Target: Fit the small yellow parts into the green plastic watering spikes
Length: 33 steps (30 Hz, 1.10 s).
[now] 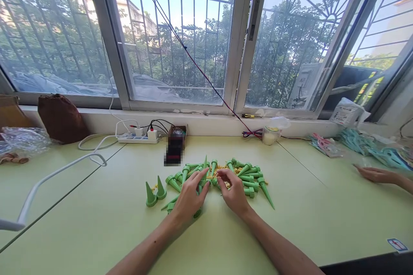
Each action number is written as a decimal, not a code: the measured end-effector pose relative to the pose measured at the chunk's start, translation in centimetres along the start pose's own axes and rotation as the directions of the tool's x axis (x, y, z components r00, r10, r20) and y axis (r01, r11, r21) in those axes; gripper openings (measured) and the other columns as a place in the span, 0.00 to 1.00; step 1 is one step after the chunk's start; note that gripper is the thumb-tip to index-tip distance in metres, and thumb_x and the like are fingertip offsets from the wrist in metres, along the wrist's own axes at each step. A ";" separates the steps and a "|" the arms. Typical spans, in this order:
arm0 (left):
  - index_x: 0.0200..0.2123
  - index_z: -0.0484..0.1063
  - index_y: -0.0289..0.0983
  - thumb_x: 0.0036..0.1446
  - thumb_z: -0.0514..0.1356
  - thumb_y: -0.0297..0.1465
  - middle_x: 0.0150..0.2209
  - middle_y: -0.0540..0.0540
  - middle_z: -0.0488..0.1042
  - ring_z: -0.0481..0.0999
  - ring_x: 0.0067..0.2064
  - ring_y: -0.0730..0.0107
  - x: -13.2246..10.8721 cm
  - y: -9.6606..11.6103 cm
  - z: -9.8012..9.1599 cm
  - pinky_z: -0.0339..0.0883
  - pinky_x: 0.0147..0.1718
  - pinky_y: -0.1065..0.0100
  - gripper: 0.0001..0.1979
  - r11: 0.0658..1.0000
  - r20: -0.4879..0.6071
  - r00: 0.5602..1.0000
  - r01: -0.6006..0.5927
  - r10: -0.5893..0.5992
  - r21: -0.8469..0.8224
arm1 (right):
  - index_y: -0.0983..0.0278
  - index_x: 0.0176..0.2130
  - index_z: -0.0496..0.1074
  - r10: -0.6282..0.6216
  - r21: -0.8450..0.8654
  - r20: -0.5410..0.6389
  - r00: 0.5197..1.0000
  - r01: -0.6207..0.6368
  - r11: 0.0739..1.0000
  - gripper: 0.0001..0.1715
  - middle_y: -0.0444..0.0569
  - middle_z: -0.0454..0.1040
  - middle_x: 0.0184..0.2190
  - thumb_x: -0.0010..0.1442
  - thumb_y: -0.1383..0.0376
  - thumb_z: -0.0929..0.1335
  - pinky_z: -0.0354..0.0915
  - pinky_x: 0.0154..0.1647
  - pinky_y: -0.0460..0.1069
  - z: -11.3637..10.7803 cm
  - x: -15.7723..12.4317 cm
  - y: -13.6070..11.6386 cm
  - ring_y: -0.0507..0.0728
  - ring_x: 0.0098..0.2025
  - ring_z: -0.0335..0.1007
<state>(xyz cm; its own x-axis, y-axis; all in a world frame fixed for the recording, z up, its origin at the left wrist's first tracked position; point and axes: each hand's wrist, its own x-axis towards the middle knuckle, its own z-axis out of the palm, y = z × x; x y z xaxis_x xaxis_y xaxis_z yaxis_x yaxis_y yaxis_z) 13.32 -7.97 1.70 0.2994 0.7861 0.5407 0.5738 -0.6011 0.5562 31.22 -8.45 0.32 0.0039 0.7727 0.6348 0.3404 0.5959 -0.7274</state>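
Note:
My left hand (190, 195) is closed around a green plastic spike (205, 164), whose tip points upward past the fingers. Just to its right, my right hand (235, 192) pinches a thin yellow piece (211, 177) and holds it close to the spike. Around both hands lies a loose heap of similar green spikes (251, 176), with small yellow pieces (222, 167) scattered among them. Two green cones (150, 195) stand upright on their wide bases left of the heap, with a bit of yellow beside them. My left hand partly hides several spikes.
Behind the heap are a small box (179, 134), a power strip (138, 138) with cables, and a jar (270, 135). A white bent rod (58, 176) reaches in from the left. Another person's hand (376, 175) rests at right near teal packets (364, 142).

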 end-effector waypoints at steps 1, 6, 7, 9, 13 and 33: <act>0.62 0.64 0.43 0.67 0.55 0.32 0.48 0.42 0.75 0.75 0.37 0.65 0.0 0.1 0.0 0.71 0.40 0.62 0.21 1.000 0.005 1.000 -0.002 0.002 0.004 | 0.62 0.45 0.73 0.001 0.000 -0.001 1.000 -0.001 1.000 0.09 0.51 0.78 0.39 0.66 0.66 0.65 0.73 0.43 0.51 0.0 0.0 0.0 0.58 0.40 0.77; 0.60 0.66 0.43 0.66 0.56 0.31 0.47 0.44 0.75 0.75 0.37 0.66 0.0 0.1 0.0 0.71 0.40 0.64 0.20 1.000 0.001 1.000 -0.006 0.006 0.010 | 0.62 0.46 0.73 -0.002 -0.012 0.006 1.000 0.002 1.000 0.10 0.51 0.77 0.40 0.66 0.66 0.65 0.73 0.43 0.51 0.0 0.1 0.0 0.58 0.40 0.76; 0.60 0.67 0.43 0.65 0.56 0.30 0.47 0.44 0.75 0.75 0.37 0.66 -0.1 0.1 0.1 0.71 0.40 0.64 0.20 1.000 -0.005 1.000 -0.011 0.011 0.012 | 0.62 0.46 0.73 -0.003 -0.013 0.009 1.000 0.003 1.000 0.10 0.51 0.77 0.39 0.66 0.66 0.65 0.73 0.43 0.51 0.0 0.1 0.0 0.58 0.40 0.76; 0.59 0.68 0.43 0.65 0.57 0.30 0.46 0.44 0.75 0.75 0.38 0.65 -0.1 0.0 0.1 0.71 0.40 0.64 0.19 1.000 -0.017 1.000 -0.020 0.020 0.018 | 0.62 0.46 0.73 -0.005 -0.013 0.015 1.000 0.005 1.000 0.10 0.52 0.77 0.39 0.66 0.66 0.65 0.73 0.42 0.51 0.0 0.1 0.0 0.58 0.40 0.76; 0.58 0.68 0.43 0.65 0.57 0.29 0.47 0.44 0.75 0.76 0.41 0.63 -0.1 -0.2 0.2 0.71 0.43 0.62 0.19 0.999 -0.024 0.999 -0.029 0.029 0.019 | 0.63 0.45 0.73 -0.004 -0.014 0.028 1.000 0.004 1.000 0.09 0.52 0.77 0.39 0.66 0.66 0.65 0.73 0.43 0.52 0.1 0.1 0.0 0.58 0.40 0.75; 0.55 0.70 0.43 0.64 0.56 0.27 0.46 0.44 0.74 0.76 0.46 0.61 -0.1 -0.2 0.4 0.72 0.44 0.62 0.16 0.998 -0.010 0.998 -0.058 0.058 -0.036 | 0.62 0.45 0.73 0.002 0.072 0.078 0.997 -0.007 0.997 0.08 0.51 0.76 0.40 0.65 0.65 0.67 0.73 0.42 0.51 0.1 0.1 0.1 0.57 0.40 0.75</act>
<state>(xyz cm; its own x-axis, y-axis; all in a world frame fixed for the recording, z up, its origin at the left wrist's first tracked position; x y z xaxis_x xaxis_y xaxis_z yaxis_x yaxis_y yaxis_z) 13.49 -7.92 1.31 0.3244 0.7484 0.5785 0.5278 -0.6507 0.5459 31.15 -8.28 0.25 -0.0689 0.7884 0.6113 0.2717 0.6045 -0.7489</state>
